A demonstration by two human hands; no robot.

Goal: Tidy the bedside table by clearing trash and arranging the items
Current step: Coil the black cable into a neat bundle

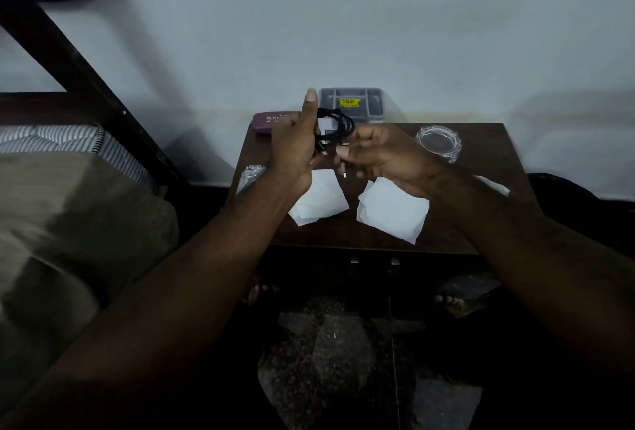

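Note:
Above the dark wooden bedside table (481, 223), my left hand (293, 146) holds a coiled black cable (338, 125), thumb raised. My right hand (381, 155) pinches the cable's loose end, whose plug (344, 171) hangs below my fingers. Two white paper tissues lie flat on the table under my hands, one (319, 204) at the left and one (391, 211) at the right. A crumpled clear wrapper (250, 175) sits at the table's left edge.
A grey compartment tray (371, 103) with a yellow sticker stands at the back against the wall. A maroon case (268, 124) lies at the back left. A glass ashtray (439, 143) sits at the back right. A bed with a pillow (68, 223) is at the left.

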